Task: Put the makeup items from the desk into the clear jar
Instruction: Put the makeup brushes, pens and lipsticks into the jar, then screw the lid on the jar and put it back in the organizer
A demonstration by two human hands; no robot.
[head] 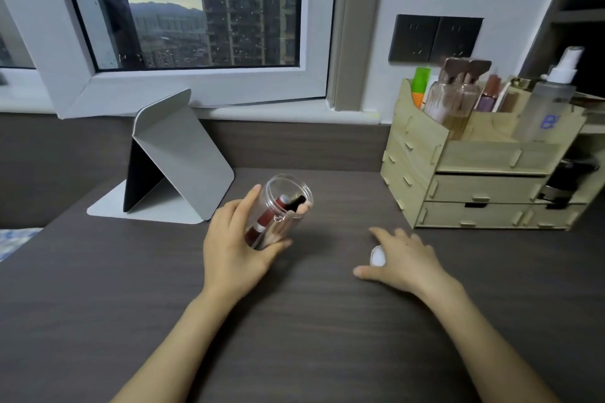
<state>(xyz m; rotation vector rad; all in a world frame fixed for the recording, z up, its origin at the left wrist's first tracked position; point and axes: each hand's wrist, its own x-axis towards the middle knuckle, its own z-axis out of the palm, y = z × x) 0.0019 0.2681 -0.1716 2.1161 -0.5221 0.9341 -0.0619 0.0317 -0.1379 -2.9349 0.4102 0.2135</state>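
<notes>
Desk [294, 321]: dark wood-grain laminate, matte, flat; your two bare forearms lie over it.
Clear jar [281, 210]: transparent plastic cylinder, ribbed neck, no lid on. It sits in your left hand, tilted with the mouth up and to the right, near the desk's middle.
Jar contents: dark red tube [265, 218] with a grey end, a black-tipped stick, some pale pink slim pieces. All stand slanted inside, tips at the mouth.
Left hand [234, 247]: your fingers curl around the jar's lower body, thumb along the near side, index finger up the left wall. Firm wrap, jar gripped.
Right hand [404, 260]: palm down on the desk, well right of the jar. Your fingers are spread and half curled over a small white rounded item [377, 255], glossy, egg-like. Thumb rests flat on the desk left of it. Fingers touch the item; can't tell if it is off the desk.
Organizer [474, 173]: pale plywood, slotted tab joints, drawers below, open bins on top, at the desk's right rear.
Spray bottle [547, 101]: frosted, white pump, blue label; text too blurred to read.
Folding stand [173, 160]: grey, smooth, tent-shaped, at left rear.
Writing: none legible anywhere.
</notes>
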